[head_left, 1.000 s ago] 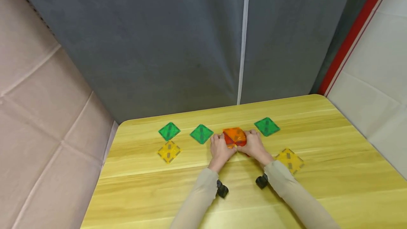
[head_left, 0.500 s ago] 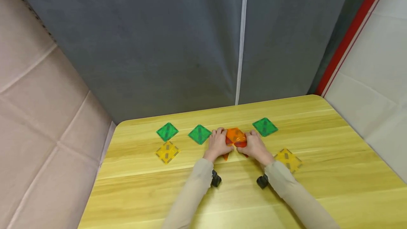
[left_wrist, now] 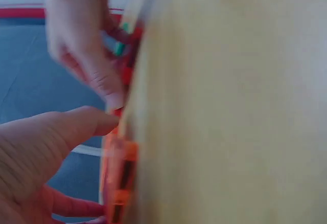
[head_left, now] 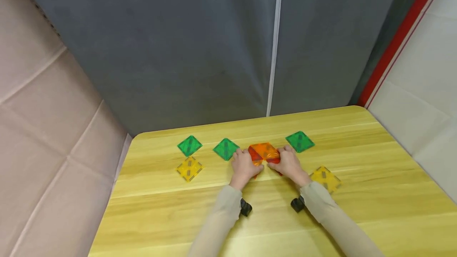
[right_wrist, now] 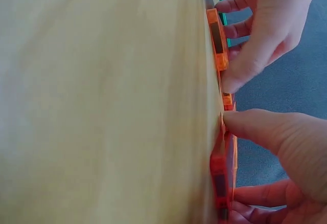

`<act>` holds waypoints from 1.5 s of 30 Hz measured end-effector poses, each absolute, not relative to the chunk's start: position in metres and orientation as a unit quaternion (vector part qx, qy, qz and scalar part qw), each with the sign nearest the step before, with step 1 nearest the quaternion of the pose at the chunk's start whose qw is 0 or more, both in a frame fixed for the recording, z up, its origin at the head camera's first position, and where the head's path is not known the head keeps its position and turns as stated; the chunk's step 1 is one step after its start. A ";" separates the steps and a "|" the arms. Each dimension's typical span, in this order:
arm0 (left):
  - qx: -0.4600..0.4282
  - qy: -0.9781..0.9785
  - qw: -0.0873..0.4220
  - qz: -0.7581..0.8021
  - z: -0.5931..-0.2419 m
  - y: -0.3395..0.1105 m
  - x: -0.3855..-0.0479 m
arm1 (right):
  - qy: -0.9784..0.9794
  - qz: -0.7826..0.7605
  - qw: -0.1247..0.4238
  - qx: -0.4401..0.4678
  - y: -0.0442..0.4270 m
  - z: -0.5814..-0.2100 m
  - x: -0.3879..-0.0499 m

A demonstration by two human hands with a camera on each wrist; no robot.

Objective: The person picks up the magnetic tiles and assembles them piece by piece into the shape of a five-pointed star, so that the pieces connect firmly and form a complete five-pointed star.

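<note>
1. Setting: wood-grain worktop [head_left: 171, 217] before a dark grey curtain [head_left: 178, 50], with a pale quilted panel [head_left: 43, 82] on the left side
2. Left hand [head_left: 244, 166]: grip clamped on the left part of the orange-and-red tile group [head_left: 262, 149], fingers on the outer side and thumb on the near edge
3. Right hand [head_left: 288, 164]: grip clamped on the red right part of the same group, thumb likewise inward; both wrist views show the thumb tips close together at the middle
4. Position of the group: between the two hands, its orange top exposed and its outer ends covered by fingers; it appears folded rather than flat, though whether every lower edge rests on the worktop cannot be told
5. Method, in this inspector's judgement: press evenly from both sides, align the edges at the thumbs before easing the pressure, and support the folded pieces from outside, since uneven force would likely part the joints
6. Near surroundings: a green tile [head_left: 226, 149] just beside the left fingers; a second green tile [head_left: 300, 141] beyond the right hand; a yellow tile [head_left: 326, 178] partly covered by the right sleeve [head_left: 321, 205]
7. Farther left: another green tile [head_left: 190, 145], with another yellow tile [head_left: 189, 168] on its near side
</note>
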State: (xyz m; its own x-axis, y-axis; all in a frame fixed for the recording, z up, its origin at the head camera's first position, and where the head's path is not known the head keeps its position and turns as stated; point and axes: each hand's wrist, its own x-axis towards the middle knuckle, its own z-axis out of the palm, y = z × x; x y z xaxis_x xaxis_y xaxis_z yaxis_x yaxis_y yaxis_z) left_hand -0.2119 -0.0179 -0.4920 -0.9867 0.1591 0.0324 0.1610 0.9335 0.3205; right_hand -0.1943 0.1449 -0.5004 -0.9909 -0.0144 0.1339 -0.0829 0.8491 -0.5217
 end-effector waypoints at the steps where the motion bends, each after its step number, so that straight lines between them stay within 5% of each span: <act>1: -0.079 -0.984 0.010 -0.158 -0.493 -0.016 -0.211 | -0.960 0.270 0.065 0.026 0.145 -0.500 -0.195; 17: -0.083 -0.973 -0.002 -0.216 -0.488 -0.026 -0.209 | -0.968 0.250 0.011 0.024 0.156 -0.492 -0.190; 45: -0.042 -0.966 0.016 -0.254 -0.498 -0.016 -0.212 | -0.964 0.265 0.000 -0.003 0.147 -0.498 -0.202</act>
